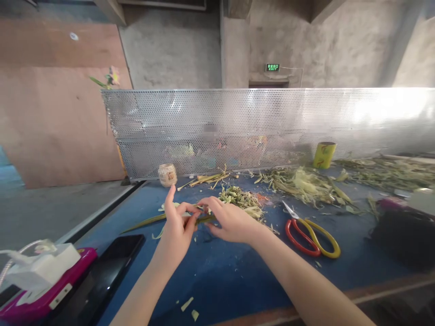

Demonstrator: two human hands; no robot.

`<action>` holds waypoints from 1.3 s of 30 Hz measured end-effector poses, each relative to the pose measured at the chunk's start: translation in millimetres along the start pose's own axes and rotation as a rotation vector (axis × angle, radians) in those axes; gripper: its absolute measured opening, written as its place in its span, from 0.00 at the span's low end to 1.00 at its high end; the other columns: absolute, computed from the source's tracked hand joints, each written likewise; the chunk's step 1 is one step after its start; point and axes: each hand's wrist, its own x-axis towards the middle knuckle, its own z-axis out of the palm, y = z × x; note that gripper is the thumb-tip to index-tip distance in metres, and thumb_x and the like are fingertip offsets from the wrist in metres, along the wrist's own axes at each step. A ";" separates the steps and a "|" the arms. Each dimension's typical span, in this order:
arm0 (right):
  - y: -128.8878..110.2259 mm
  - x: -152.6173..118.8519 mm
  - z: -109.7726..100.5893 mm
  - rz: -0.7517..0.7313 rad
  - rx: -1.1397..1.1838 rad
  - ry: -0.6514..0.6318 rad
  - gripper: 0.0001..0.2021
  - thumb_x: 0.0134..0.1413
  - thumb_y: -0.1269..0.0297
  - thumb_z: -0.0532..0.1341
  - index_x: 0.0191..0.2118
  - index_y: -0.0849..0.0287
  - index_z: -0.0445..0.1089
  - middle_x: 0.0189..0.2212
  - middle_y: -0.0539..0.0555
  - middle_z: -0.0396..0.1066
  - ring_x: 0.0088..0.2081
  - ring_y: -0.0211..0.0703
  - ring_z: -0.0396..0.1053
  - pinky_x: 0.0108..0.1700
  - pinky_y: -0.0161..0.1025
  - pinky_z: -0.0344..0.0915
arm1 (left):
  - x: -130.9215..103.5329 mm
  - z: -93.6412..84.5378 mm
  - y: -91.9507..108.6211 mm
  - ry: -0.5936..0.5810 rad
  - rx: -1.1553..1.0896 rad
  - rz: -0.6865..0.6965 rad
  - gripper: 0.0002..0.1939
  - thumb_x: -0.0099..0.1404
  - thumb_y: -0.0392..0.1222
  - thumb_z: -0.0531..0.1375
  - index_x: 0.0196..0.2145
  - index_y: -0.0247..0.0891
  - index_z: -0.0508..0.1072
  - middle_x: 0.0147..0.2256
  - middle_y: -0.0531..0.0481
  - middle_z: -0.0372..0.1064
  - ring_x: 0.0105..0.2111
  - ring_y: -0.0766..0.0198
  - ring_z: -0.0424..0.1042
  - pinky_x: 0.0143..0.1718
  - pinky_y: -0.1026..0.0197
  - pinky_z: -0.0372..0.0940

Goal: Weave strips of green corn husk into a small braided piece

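Observation:
Both hands meet over the middle of the blue table (217,276). My left hand (178,222) pinches a long green-yellow plant stalk (146,222) between thumb and fingers, its index finger pointing up. The stalk's thin end sticks out to the left, just above the tabletop. My right hand (227,219) closes on the same stalk from the other side, palm down; its fingertips are partly hidden. Right behind the hands lies a pile of green plant scraps (239,197). To the right, scissors (307,233) with one red and one yellow handle lie spread apart on the table.
At the back stand a roll of pale twine (167,175) and a yellow-green cylinder (324,155), before a perforated metal screen (217,117). Cut stalks (207,179) and dried leaves (306,185) lie nearby. At left are a black phone (105,271) and a magenta power strip (71,283).

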 end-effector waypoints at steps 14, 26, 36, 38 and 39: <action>3.1 -2.4 10.7 -0.229 -0.204 0.261 0.12 0.57 0.64 0.49 0.36 0.52 0.69 0.39 0.50 0.67 0.37 0.35 0.65 0.36 0.32 0.60 | 2.2 0.6 16.0 0.036 -0.414 -0.319 0.51 0.45 0.43 0.65 0.58 0.39 0.38 0.22 0.59 0.63 0.11 0.76 0.52 0.11 0.72 0.47; 0.1 8.8 10.3 -0.072 0.535 0.141 0.05 0.49 0.64 0.58 0.28 0.56 0.71 0.32 0.49 0.72 0.39 0.35 0.68 0.46 0.35 0.61 | 4.6 -5.3 2.7 0.089 -0.147 -0.202 0.44 0.51 0.42 0.60 0.59 0.42 0.38 0.24 0.59 0.62 0.12 0.75 0.56 0.11 0.70 0.53; -7.5 15.7 11.2 0.441 1.083 0.304 0.06 0.40 0.64 0.63 0.23 0.62 0.70 0.19 0.48 0.69 0.25 0.33 0.67 0.33 0.34 0.65 | -4.1 2.9 -7.7 -0.015 0.060 0.048 0.34 0.61 0.36 0.48 0.58 0.46 0.31 0.32 0.54 0.57 0.20 0.74 0.62 0.23 0.66 0.62; -8.1 16.7 9.3 0.523 1.128 0.307 0.07 0.38 0.64 0.63 0.24 0.62 0.71 0.19 0.48 0.69 0.23 0.32 0.66 0.28 0.31 0.63 | -4.5 2.6 -8.5 -0.004 0.099 0.069 0.34 0.61 0.36 0.48 0.58 0.47 0.31 0.33 0.53 0.58 0.22 0.73 0.63 0.26 0.64 0.64; -8.2 16.7 8.4 0.561 1.144 0.302 0.07 0.37 0.63 0.64 0.24 0.62 0.71 0.19 0.48 0.69 0.22 0.31 0.65 0.25 0.30 0.61 | -4.7 2.3 -8.8 0.005 0.120 0.081 0.34 0.61 0.36 0.48 0.58 0.46 0.31 0.33 0.53 0.59 0.23 0.72 0.63 0.28 0.64 0.64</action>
